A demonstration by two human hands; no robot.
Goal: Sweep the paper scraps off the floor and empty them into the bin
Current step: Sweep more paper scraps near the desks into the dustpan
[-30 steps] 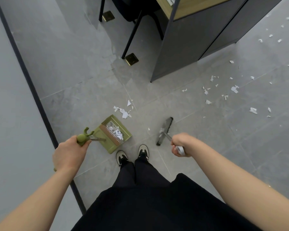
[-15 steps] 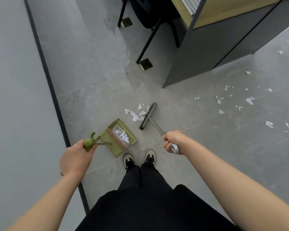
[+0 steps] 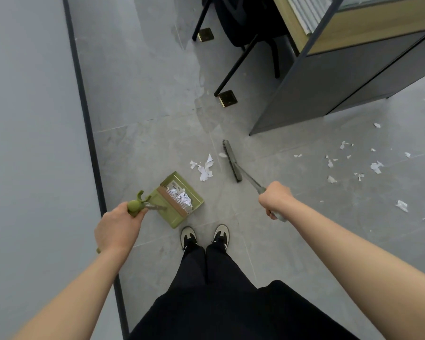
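Sweeping judged partly done; no bin was seen.

At lower left the left hand [image 3: 118,229] was clamped on the handle of the olive plastic dustpan [image 3: 179,200], already holding torn white scraps; a small pile [image 3: 204,168] lay just beyond it, beside the flat-bristled brush [image 3: 232,160] gripped by the right hand [image 3: 275,198]; scattered scraps [image 3: 375,166] remained at right on the smooth grey tile floor [image 3: 145,143].

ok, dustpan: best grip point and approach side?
Grip the dustpan by the knobbed top of its long upright handle, coming from the closed back side, as the left hand does now. The open mouth faces away toward the scrap pile and broom head, so a rear grip probably keeps the mouth clear and the pan steady.
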